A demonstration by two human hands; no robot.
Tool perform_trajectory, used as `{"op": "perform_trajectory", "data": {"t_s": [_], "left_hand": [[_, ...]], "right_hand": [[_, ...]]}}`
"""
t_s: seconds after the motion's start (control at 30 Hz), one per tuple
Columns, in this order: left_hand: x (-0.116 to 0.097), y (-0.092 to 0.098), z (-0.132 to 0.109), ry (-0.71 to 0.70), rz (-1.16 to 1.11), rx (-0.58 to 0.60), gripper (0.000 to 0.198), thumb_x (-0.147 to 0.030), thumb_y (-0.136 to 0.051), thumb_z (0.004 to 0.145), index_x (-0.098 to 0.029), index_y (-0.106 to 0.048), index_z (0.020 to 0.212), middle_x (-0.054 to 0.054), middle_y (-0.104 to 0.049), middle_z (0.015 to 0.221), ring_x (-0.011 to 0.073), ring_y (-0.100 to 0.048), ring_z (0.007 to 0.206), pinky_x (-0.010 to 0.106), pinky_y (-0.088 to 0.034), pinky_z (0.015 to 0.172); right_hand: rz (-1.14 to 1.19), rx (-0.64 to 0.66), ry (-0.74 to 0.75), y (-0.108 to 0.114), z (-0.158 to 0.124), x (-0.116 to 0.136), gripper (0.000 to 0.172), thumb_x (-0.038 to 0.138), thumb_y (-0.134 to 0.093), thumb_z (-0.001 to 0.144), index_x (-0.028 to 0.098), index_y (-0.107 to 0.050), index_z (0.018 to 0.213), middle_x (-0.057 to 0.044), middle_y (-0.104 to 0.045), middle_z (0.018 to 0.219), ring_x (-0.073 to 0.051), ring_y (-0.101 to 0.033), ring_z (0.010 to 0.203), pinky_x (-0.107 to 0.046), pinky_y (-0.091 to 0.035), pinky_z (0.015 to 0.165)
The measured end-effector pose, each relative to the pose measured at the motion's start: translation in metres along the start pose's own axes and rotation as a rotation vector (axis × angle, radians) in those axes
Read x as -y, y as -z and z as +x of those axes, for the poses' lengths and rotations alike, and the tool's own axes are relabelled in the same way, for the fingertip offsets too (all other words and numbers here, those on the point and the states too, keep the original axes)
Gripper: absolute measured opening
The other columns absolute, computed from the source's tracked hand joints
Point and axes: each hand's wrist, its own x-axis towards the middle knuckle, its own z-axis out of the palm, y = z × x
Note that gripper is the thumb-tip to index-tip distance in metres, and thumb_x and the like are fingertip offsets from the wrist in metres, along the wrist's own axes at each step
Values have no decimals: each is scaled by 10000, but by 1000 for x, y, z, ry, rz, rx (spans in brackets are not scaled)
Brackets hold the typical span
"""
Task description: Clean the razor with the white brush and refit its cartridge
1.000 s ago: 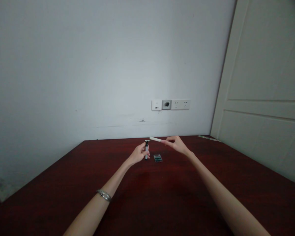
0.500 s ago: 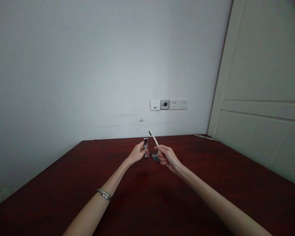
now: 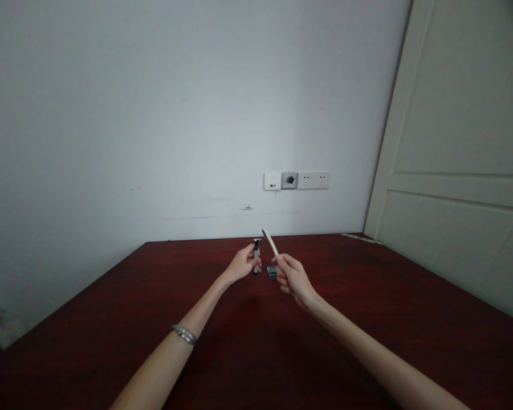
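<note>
My left hand [image 3: 242, 264] is closed round a small upright razor-like handle [image 3: 256, 256] with a dark head, held above the dark red table [image 3: 256, 341]. My right hand [image 3: 291, 276] grips a slim white stick, perhaps a brush [image 3: 271, 242], which tilts up and to the left, its tip close to the handle's head. A small teal cartridge pack [image 3: 272, 273] lies on the table between the two hands, partly hidden by my right fingers. A silver bracelet [image 3: 183, 333] sits on my left wrist.
A white wall stands behind the table with a row of sockets [image 3: 296, 181]. A pale door [image 3: 461, 171] closes off the right side. A thin light strip [image 3: 359, 238] lies at the table's far right corner.
My right hand turned from palm-down with the white stick level to a lower grip with the stick tilted upward, and drew nearer to me. The left hand stayed almost still.
</note>
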Motion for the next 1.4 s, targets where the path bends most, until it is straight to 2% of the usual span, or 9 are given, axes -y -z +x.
{"op": "perform_trajectory", "data": {"t_s": [0.07,0.27,0.47,0.6,1.07,1.23,1.4], "left_hand": [[1,-1,1,2,-24,-7,162,-194,-565,746,-149,-435,831,4,-581,664,126,-610,546,245,-490,519],[7,1,3,-17,-41,-12,141,-168,-554,744,-147,-448,835,-8,-579,646,112,-604,535,229,-487,523],[9,3,2,-5,-26,-31,154,-183,-559,745,-154,-424,813,-14,-574,642,112,-602,516,223,-477,502],[6,1,2,-10,-28,-18,161,-196,-568,743,-151,-434,820,-3,-582,657,121,-610,532,241,-493,520],[2,1,2,-7,-20,-28,172,-214,-586,741,-152,-439,804,-4,-573,634,123,-601,514,245,-487,506],[2,1,2,-26,-25,-37,168,-211,-588,738,-154,-445,803,0,-580,645,125,-605,526,245,-487,509],[3,2,2,-32,-21,-36,131,-168,-568,730,-141,-468,811,11,-590,662,129,-612,544,258,-508,528]], "right_hand": [[10,8,31,-3,1,-1,396,548,-595,685,204,-464,829,131,-269,464,-12,-160,342,-138,-80,329],[16,-5,-15,-12,-8,-22,397,569,-569,700,212,-448,822,132,-253,467,-15,-156,344,-134,-78,320],[4,-20,47,-16,-4,-17,398,576,-555,707,210,-448,820,132,-264,461,-17,-158,340,-133,-95,310],[-47,-24,49,-13,-3,-25,399,579,-537,718,206,-458,835,130,-272,461,-20,-166,343,-130,-109,310],[-201,-113,255,-8,3,-44,365,538,-488,797,182,-518,876,81,-341,535,-46,-267,411,-150,-211,342],[-228,-173,343,-9,8,-42,398,553,-494,784,170,-550,876,53,-409,540,-62,-307,420,-171,-227,351],[-257,-180,376,-13,7,-46,409,554,-494,785,165,-572,884,38,-438,555,-70,-332,440,-177,-236,365]]}}
